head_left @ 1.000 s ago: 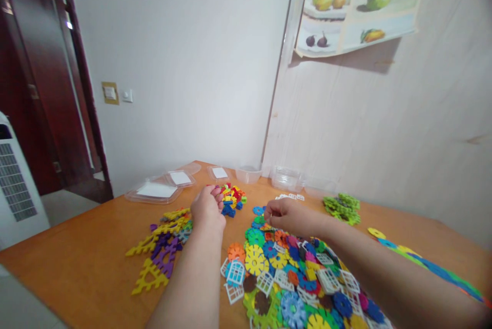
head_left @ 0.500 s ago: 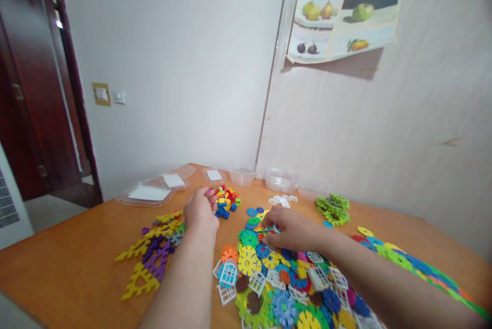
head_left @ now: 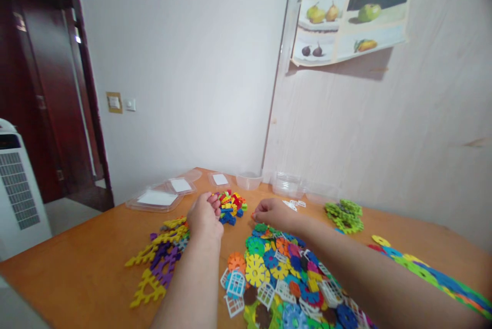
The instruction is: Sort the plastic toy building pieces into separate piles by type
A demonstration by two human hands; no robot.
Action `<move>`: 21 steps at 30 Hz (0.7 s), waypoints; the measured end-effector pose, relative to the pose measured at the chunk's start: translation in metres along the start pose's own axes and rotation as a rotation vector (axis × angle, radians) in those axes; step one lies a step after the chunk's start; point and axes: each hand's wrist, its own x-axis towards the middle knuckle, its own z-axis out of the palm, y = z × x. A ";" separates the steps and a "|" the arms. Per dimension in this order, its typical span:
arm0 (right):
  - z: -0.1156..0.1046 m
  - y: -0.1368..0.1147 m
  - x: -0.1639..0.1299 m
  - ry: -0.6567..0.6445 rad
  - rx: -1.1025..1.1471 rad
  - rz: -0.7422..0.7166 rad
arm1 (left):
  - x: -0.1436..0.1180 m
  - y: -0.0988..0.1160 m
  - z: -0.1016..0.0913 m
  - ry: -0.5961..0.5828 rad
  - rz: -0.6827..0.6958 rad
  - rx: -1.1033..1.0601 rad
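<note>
Orange wooden table (head_left: 88, 262) in room corner, fruit poster (head_left: 348, 24) on pale wall. Sorting looked partly done: small bricks (head_left: 230, 205), yellow-purple triangle pieces (head_left: 161, 254), green pieces (head_left: 344, 214) and white window pieces (head_left: 294, 204) lay in separate heaps. Big mixed pile of discs (head_left: 280, 278) remained unsorted. Left hand (head_left: 205, 216) curled loosely beside small bricks, contents not discernible. Right hand (head_left: 271, 212) pinched closed at far edge of mixed pile, held piece unclear. Clear tubs (head_left: 286, 184) and lids (head_left: 157, 199) behind; nothing blocking reach.
</note>
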 end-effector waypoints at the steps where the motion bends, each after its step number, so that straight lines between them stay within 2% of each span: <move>1: 0.003 -0.001 0.009 -0.001 0.011 0.018 | 0.000 0.000 0.000 0.000 0.001 0.000; 6: 0.015 -0.012 0.051 0.000 0.054 0.116 | -0.001 -0.001 0.000 0.008 0.005 -0.003; 10: 0.025 -0.021 0.071 -0.037 0.086 0.210 | -0.002 -0.001 0.001 0.010 -0.001 0.001; 16: 0.039 -0.023 0.074 -0.126 0.208 0.266 | 0.003 -0.005 -0.001 -0.012 0.026 0.016; 21: 0.035 -0.019 0.066 -0.091 0.323 0.213 | 0.004 -0.006 0.000 -0.018 0.032 0.019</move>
